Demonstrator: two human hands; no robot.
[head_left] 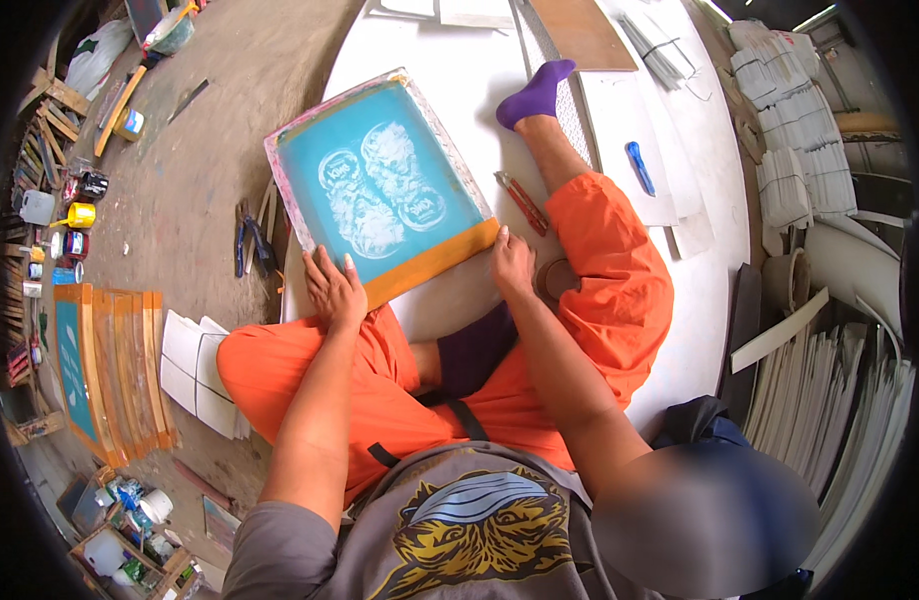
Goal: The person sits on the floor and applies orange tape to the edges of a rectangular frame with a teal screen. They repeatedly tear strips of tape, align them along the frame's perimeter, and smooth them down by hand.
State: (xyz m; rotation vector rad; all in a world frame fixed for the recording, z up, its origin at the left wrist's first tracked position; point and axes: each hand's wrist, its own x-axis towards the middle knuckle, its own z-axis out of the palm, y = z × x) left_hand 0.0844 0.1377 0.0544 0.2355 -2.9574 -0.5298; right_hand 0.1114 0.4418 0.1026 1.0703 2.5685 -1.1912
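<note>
A silk-screen frame [445, 160] with teal mesh, two pale printed figures and an orange-brown strip along its near side lies tilted in front of my crossed legs. My left hand [337, 290] grips its near left corner, thumb over the top and fingers at the outer edge. At the near right corner, my right hand [513, 262] holds the frame with the thumb on top and the other fingers curled, partly hidden. A red-handled tool [522, 203] rests on the white surface just beyond the right hand. Close to my right knee lies a brown ring-shaped roll [557, 278].
A blue cutter [640, 167] lies on white sheets at the right. Dark-handled pliers [248, 240] are left of the frame. Several wooden screens [120, 370] stand at far left, near paint pots [82, 214]. Bundled paper stacks [780, 130] line the right side.
</note>
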